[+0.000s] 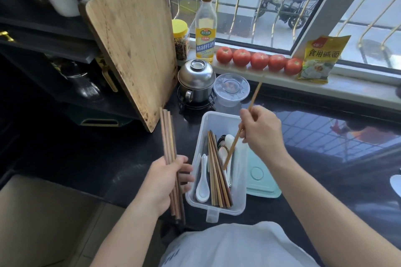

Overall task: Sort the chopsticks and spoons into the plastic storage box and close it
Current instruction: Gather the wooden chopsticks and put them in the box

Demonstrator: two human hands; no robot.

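Sorting is underway — one chopstick (240, 130) is pinched by the right hand (261, 129) over the box (240, 193), a bundle (170, 149) gripped by the left hand (165, 182); lowering it alongside the others seems called for.

Open clear box (238, 191) with chopsticks (218, 178), spoons (202, 182)

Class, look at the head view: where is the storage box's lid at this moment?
The pale green lid lies flat on the black counter, right of the clear box and partly tucked behind it, below the right hand.
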